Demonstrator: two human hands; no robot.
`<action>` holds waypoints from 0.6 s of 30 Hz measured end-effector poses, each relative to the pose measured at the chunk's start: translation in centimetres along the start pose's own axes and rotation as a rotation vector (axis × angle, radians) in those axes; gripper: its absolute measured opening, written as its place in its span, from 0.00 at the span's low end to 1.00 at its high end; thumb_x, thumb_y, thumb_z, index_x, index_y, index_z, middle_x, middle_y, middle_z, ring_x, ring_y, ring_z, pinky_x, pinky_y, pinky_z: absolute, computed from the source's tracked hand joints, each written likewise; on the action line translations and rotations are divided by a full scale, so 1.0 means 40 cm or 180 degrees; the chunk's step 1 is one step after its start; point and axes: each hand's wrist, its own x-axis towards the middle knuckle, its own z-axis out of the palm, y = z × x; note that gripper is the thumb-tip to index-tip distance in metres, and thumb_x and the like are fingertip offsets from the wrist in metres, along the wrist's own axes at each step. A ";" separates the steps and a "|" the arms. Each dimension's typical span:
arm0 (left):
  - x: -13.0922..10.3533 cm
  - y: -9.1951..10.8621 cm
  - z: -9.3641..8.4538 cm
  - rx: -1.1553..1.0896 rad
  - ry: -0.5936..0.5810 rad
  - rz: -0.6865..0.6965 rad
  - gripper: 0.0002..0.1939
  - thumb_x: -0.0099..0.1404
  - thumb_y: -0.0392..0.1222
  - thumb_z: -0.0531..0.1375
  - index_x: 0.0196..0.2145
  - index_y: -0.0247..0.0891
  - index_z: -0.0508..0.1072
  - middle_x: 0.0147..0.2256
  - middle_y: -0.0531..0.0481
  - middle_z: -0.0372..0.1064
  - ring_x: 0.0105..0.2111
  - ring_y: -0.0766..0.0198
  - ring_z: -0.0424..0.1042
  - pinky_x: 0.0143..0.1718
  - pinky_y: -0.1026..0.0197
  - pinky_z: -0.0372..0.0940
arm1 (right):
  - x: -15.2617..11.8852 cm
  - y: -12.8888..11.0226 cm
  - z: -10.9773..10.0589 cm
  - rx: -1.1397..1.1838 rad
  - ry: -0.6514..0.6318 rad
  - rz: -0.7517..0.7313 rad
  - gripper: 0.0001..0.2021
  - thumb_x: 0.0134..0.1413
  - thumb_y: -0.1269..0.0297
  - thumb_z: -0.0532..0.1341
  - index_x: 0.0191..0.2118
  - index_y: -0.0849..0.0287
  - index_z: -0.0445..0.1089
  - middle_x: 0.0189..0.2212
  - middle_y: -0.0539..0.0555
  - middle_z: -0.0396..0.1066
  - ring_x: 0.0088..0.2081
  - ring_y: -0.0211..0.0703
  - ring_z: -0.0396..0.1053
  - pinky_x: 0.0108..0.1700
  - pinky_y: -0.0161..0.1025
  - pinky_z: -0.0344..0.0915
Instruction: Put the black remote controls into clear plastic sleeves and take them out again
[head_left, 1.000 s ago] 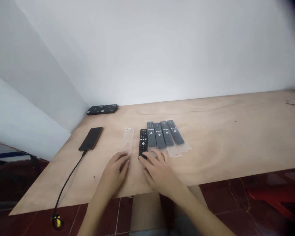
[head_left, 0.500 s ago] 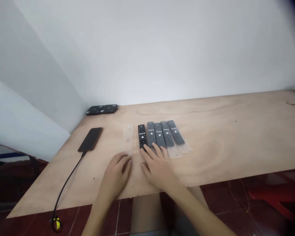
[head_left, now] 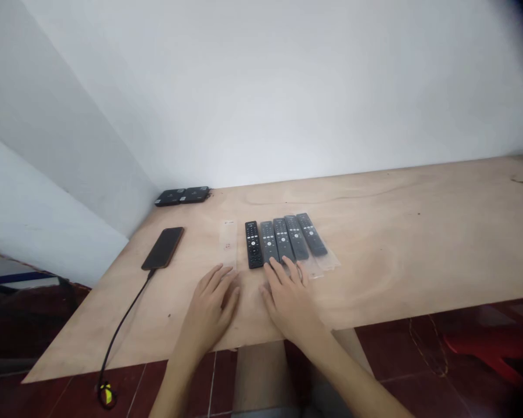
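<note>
Several remote controls lie side by side on the wooden table. The leftmost is a bare black remote (head_left: 253, 244); those to its right, such as the bagged remote (head_left: 311, 234) at the end, look greyer inside clear sleeves. My right hand (head_left: 287, 293) rests with fingers spread at the lower ends of the bagged remotes, the fingertips touching or just over the second remote (head_left: 269, 240) and its neighbour. My left hand (head_left: 211, 302) lies on the table, fingers extended, at the lower end of a flat clear plastic sleeve (head_left: 228, 241). Neither hand grasps anything.
A smartphone (head_left: 163, 248) lies at the left, with a black cable (head_left: 124, 322) running off the table's front edge. Two black boxes (head_left: 194, 194) sit by the wall in the back left corner. A red plastic chair (head_left: 483, 348) stands below at the right.
My right hand has shifted slightly right, off the bare remote's lower end. The second remote has slid a little toward me. My left fingers have stretched out more along the sleeve.
</note>
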 end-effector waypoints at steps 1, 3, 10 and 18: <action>-0.001 0.001 -0.001 0.0012 -0.0019 0.0021 0.18 0.79 0.41 0.58 0.64 0.46 0.72 0.64 0.42 0.73 0.70 0.43 0.65 0.70 0.35 0.64 | -0.009 0.000 -0.005 0.0021 0.0012 -0.0012 0.25 0.79 0.58 0.55 0.75 0.55 0.64 0.73 0.59 0.67 0.74 0.69 0.57 0.75 0.71 0.48; -0.001 0.003 -0.003 0.0035 -0.0033 0.0035 0.18 0.79 0.41 0.58 0.63 0.46 0.72 0.64 0.42 0.73 0.71 0.43 0.65 0.70 0.35 0.64 | -0.029 -0.001 -0.017 0.0042 0.0046 -0.0017 0.25 0.78 0.59 0.55 0.75 0.53 0.64 0.71 0.59 0.69 0.73 0.69 0.59 0.74 0.71 0.49; 0.005 0.009 -0.009 -0.0008 -0.0005 0.0133 0.12 0.79 0.40 0.58 0.57 0.45 0.76 0.61 0.42 0.75 0.70 0.44 0.66 0.69 0.36 0.65 | -0.141 0.028 -0.070 -0.0091 0.0335 0.0187 0.18 0.77 0.62 0.58 0.65 0.53 0.74 0.56 0.63 0.78 0.61 0.70 0.67 0.65 0.69 0.58; 0.001 0.029 -0.026 -0.0231 0.0145 0.0402 0.14 0.78 0.36 0.60 0.58 0.46 0.77 0.59 0.44 0.78 0.67 0.46 0.70 0.68 0.38 0.67 | -0.238 0.228 -0.198 0.1051 0.0031 -0.0290 0.13 0.74 0.70 0.60 0.53 0.48 0.80 0.51 0.60 0.76 0.58 0.58 0.73 0.59 0.56 0.72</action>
